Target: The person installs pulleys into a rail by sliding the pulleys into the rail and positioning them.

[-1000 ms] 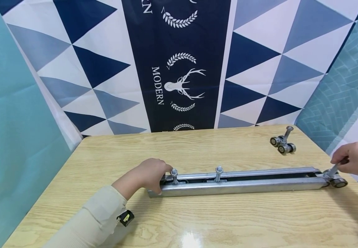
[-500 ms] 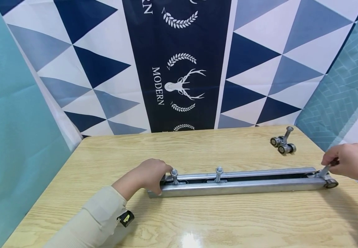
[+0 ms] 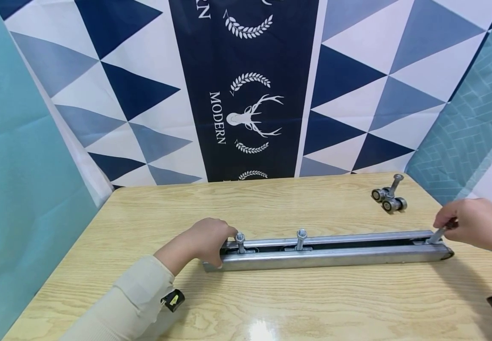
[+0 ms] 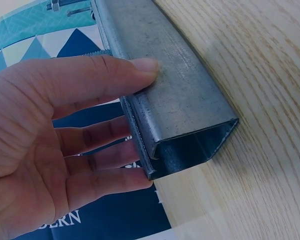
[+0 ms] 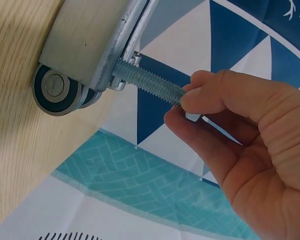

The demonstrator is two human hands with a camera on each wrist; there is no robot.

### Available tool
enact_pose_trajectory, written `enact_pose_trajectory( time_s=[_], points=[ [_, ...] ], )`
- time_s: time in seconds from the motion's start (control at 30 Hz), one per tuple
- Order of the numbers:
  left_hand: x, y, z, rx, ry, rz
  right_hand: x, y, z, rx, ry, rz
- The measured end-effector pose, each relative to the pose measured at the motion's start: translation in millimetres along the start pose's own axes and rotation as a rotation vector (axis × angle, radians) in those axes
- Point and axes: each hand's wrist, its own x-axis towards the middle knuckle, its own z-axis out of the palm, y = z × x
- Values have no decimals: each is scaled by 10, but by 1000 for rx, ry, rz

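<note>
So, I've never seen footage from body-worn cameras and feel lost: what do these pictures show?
There's no machine here, just a person's bare hands: left hand and right hand. The wide picture comes from a head camera; the two close-ups come from cameras on each wrist.

On the pale wood-grain table lies a long, silver metal channel, slotted along its top. The left hand grips one end. At the other, the right hand pinches a silver threaded bolt; a round metal wheel shows at that end. Two upright silver bolts rise from the slot. Behind stands a silver metal trolley with small wheels.
</note>
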Motion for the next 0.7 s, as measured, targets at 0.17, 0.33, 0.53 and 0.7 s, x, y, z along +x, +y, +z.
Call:
enact_pose_trajectory(
  time_s=[0.17,0.33,0.53,0.7],
  points=[
    [5,2,2,6,0,-2,-17,-78,-37,-3,8,-17],
    [0,1,-3,0,0,-3,16,-131,-51,18,-10,-19],
    [-5,4,-6,-3,5,6,56,-152,-52,51,-44,-13],
    [2,4,2,-1,3,2,70,-180,-47,63,-21,-40]
  ],
)
